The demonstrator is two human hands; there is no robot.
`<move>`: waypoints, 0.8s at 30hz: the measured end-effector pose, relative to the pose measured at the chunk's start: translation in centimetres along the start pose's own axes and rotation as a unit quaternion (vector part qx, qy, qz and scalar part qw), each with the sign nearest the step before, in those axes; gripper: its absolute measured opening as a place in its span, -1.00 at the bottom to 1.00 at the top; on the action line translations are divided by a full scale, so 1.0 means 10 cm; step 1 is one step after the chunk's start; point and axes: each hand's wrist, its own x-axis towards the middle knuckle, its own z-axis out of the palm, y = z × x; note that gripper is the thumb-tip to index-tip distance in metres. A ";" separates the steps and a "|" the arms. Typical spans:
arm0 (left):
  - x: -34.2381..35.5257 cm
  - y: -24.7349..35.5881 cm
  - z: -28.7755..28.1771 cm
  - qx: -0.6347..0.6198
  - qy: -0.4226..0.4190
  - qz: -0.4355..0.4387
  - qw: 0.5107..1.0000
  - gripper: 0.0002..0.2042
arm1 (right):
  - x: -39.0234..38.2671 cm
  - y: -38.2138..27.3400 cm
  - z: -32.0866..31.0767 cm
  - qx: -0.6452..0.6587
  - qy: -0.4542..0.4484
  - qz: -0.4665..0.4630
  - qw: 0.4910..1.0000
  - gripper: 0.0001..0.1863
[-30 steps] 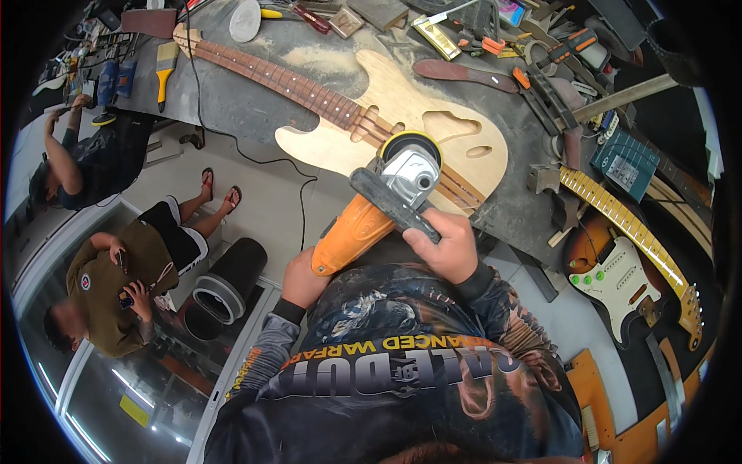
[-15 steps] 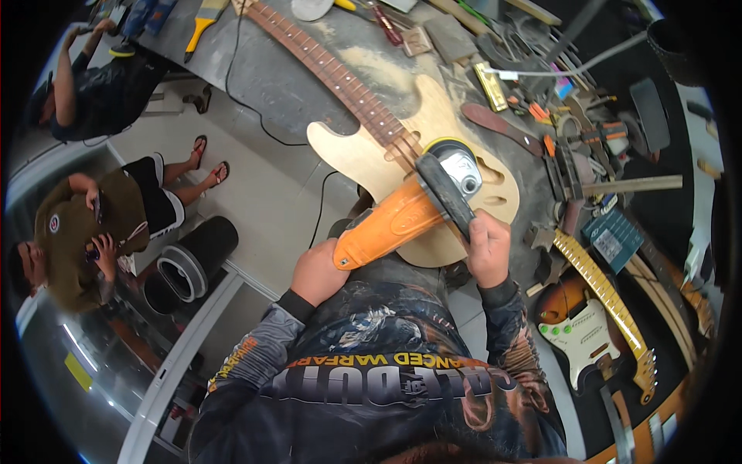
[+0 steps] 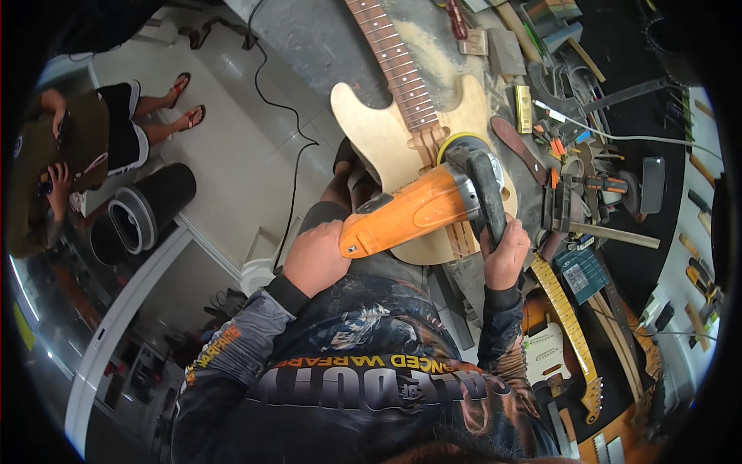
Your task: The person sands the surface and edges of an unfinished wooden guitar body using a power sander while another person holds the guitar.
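Note:
An orange and black power polisher (image 3: 417, 207) with a round, yellow-edged pad lies across an unpainted pale wooden guitar body (image 3: 371, 124). My left hand (image 3: 317, 259) is wrapped round the rear end of its orange housing. With my right hand (image 3: 507, 251) I grip the black handle by the tool's head. The pad rests at the body's middle, near the neck joint; its underside is hidden, so I cannot tell how fully it touches. A brown fretted neck (image 3: 394, 66) runs from the body toward the far edge. The tool covers part of the body.
A dusty grey workbench (image 3: 309, 46) carries a brown sanding pad (image 3: 518, 147), clamps and scattered tools on the right. Near right lies a sunburst guitar (image 3: 549, 352) with a yellow neck. A black cord (image 3: 295, 185) hangs at left. Beyond it stand a person (image 3: 77, 155) and dark bins (image 3: 151, 205).
My view has turned and shifted, so the bench and guitar sit farther right. The polisher has moved slightly toward the body's right edge, with both hands still gripping it.

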 end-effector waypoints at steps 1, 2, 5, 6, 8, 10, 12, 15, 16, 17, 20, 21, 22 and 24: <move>-0.01 0.00 0.00 -0.003 -0.002 -0.012 1.000 -0.76 | 0.03 -0.02 0.02 -0.023 0.015 -0.018 0.999 -0.33; -0.02 0.00 0.00 -0.005 -0.004 -0.024 1.000 -0.75 | 0.03 -0.05 0.04 -0.027 0.010 -0.018 0.999 -0.33; -0.03 -0.01 0.04 -0.008 0.007 -0.004 1.000 -0.75 | 0.01 -0.21 0.07 0.000 -0.004 0.010 1.000 -0.28; -0.04 0.00 0.06 -0.010 0.006 -0.006 1.000 -0.75 | -0.02 -0.24 0.08 0.006 0.010 0.028 1.000 -0.28; -0.05 0.01 0.07 -0.020 -0.020 -0.009 1.000 -0.75 | -0.07 -0.23 -0.02 0.000 -0.015 0.034 0.999 -0.30; -0.05 0.04 0.06 -0.025 -0.016 -0.010 1.000 -0.76 | -0.07 -0.25 0.06 0.010 0.028 0.053 0.998 -0.30; -0.01 0.07 0.03 -0.029 -0.014 -0.010 0.999 -0.76 | 0.00 -0.29 0.10 0.020 0.072 0.073 0.995 -0.30; 0.03 0.09 0.02 -0.001 0.006 -0.016 1.000 -0.80 | 0.08 -0.27 0.07 0.008 0.040 0.055 0.998 -0.31; 0.01 0.08 0.04 -0.011 0.006 -0.013 1.000 -0.80 | 0.06 -0.24 0.02 0.021 0.030 0.054 0.998 -0.31; 0.00 0.08 0.05 -0.020 0.006 -0.010 1.000 -0.80 | 0.04 -0.22 -0.02 0.033 0.019 0.054 0.998 -0.32; -0.05 0.08 0.04 -0.021 -0.023 -0.009 0.999 -0.79 | -0.06 -0.21 -0.12 0.029 -0.016 0.051 0.998 -0.33; -0.04 0.08 0.04 -0.022 -0.023 -0.011 0.999 -0.79 | -0.03 -0.19 -0.11 0.028 -0.018 0.053 0.998 -0.33; -0.03 0.07 0.04 -0.023 -0.013 -0.012 1.000 -0.79 | 0.02 -0.21 -0.07 0.029 -0.005 0.053 0.998 -0.32; 0.00 0.07 0.03 -0.026 -0.002 -0.015 1.000 -0.79 | 0.14 -0.27 -0.01 0.028 0.005 0.053 0.998 -0.32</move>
